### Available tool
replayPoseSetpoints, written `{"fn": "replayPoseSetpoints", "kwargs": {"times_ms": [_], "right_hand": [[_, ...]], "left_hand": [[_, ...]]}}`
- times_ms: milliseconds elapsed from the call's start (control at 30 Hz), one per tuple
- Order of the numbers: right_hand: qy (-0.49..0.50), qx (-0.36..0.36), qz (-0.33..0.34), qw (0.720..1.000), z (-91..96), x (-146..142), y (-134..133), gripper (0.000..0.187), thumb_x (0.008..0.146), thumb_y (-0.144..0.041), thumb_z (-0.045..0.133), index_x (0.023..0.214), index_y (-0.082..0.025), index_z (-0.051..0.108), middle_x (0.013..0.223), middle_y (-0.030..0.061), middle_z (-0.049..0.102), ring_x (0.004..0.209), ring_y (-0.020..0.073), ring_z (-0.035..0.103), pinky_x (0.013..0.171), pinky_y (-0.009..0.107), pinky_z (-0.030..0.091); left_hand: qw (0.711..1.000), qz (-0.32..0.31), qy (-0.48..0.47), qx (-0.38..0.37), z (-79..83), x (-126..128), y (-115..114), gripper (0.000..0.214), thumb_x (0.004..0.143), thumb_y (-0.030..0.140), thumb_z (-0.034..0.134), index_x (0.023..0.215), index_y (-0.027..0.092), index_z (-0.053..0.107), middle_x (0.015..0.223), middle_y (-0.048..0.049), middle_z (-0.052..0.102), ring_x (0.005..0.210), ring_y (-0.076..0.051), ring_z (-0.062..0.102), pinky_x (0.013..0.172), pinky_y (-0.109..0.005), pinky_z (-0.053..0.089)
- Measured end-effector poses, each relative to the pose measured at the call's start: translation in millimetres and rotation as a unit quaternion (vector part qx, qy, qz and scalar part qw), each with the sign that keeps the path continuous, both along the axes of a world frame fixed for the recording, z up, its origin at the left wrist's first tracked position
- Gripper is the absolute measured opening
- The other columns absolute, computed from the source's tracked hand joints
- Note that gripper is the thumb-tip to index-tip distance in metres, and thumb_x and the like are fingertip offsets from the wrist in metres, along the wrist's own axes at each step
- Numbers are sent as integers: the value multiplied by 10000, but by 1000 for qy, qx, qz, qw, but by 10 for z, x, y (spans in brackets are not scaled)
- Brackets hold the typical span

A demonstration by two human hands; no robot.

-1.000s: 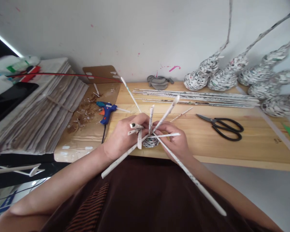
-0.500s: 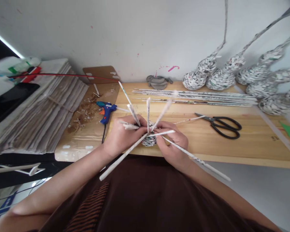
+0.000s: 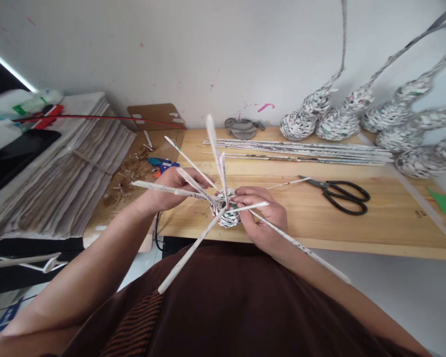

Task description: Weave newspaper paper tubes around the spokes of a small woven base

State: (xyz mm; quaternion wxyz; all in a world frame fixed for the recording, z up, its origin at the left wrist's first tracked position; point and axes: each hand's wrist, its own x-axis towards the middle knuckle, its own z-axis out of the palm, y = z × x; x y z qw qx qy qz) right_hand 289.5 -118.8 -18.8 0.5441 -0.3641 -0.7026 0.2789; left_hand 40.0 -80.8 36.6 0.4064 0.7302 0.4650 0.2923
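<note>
A small round woven paper basket [image 3: 228, 218] sits in front of my body at the table's near edge. Several rolled paper sticks [image 3: 193, 249] fan out from it in all directions. On the basket's right side, my right hand [image 3: 264, 214] is closed, with thumb and fingers gripping the rim and the base of a stick. My left hand [image 3: 176, 187] is left of the basket, behind some of the sticks. Its fingers reach loosely to the right and are apart, with nothing visibly gripped. Sticks partly cover the basket's opening.
Black-handled scissors [image 3: 344, 196] lie to the right. Behind the basket is a row of paper sticks [image 3: 301, 148]. Woven gourd-shaped pieces [image 3: 340, 121] stand at the back right. A blue glue gun [image 3: 163, 164] lies partly behind my left hand, near a newspaper stack [image 3: 63, 173].
My left hand has let go of the basket and moved left, showing more of its rim. Upright sticks have swung left. My right hand stays at the basket's right side.
</note>
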Motion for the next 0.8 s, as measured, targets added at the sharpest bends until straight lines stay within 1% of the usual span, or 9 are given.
{"fn": "replayPoseSetpoints", "kwargs": {"times_ms": [67, 133, 200, 300, 367, 500, 633, 700, 800], "right_hand": [[-3, 0, 5, 1000, 2, 1, 5, 241, 843, -77, 658, 977, -242, 770, 1040, 58, 759, 1039, 206, 694, 970, 380, 552], [-8, -3, 7, 1000, 10, 3, 11, 241, 845, -85, 660, 979, -253, 770, 1042, 53, 760, 1041, 210, 696, 967, 386, 553], [-13, -5, 6, 1000, 21, 5, 15, 230, 846, -93, 663, 966, -258, 768, 1031, 48, 762, 1034, 213, 699, 964, 390, 551], [-23, -16, 6, 1000, 40, 7, 23, 207, 850, -107, 663, 951, -255, 767, 1027, 49, 762, 1023, 212, 705, 965, 389, 547], [-27, -24, 10, 999, 52, 8, 32, 198, 851, -110, 661, 945, -250, 764, 1032, 52, 762, 1020, 210, 707, 958, 380, 549], [-33, -23, 23, 999, 79, -2, 54, 171, 851, -116, 659, 911, -246, 753, 1020, 49, 766, 997, 205, 712, 927, 367, 561], [-31, -37, 30, 998, 114, -16, 64, 142, 854, -135, 659, 880, -240, 751, 998, 54, 768, 960, 204, 719, 903, 369, 571], [-26, -49, 30, 998, 131, -19, 64, 134, 851, -140, 662, 872, -236, 753, 996, 55, 771, 948, 202, 725, 891, 364, 577], [-22, -53, 29, 998, 149, -19, 61, 134, 845, -139, 664, 867, -234, 755, 998, 60, 772, 954, 205, 727, 890, 369, 580]], "left_hand": [[999, -10, -13, -48, -82, 40, 69, 293, 808, 428, 776, 973, 186, 787, 936, -78, 799, 843, -215, 756, 788, -317, 621], [995, -37, -31, -81, -88, 129, 117, 313, 802, 450, 772, 957, 178, 789, 922, -81, 799, 845, -221, 756, 775, -313, 620], [991, -50, -41, -119, -21, 227, 156, 333, 770, 459, 792, 925, 164, 786, 892, -85, 797, 817, -227, 753, 747, -315, 621], [976, -108, -39, -184, 120, 320, 215, 323, 690, 424, 844, 851, 153, 773, 861, -86, 795, 785, -227, 747, 728, -314, 617], [971, -118, -31, -206, 188, 342, 250, 306, 690, 388, 842, 869, 153, 762, 856, -80, 791, 784, -224, 744, 716, -305, 610], [969, -155, 14, -194, 285, 362, 286, 223, 729, 308, 813, 886, 169, 738, 826, -52, 780, 765, -205, 735, 684, -265, 588], [962, -209, 67, -162, 428, 403, 266, 210, 756, 249, 769, 934, 150, 717, 888, -58, 777, 803, -190, 727, 718, -249, 573], [963, -211, 98, -136, 476, 429, 242, 207, 749, 254, 768, 922, 150, 718, 878, -47, 775, 788, -179, 716, 704, -236, 559], [972, -175, 131, -90, 467, 468, 195, 157, 740, 271, 768, 839, 157, 726, 796, -29, 759, 724, -168, 696, 644, -224, 535]]}}
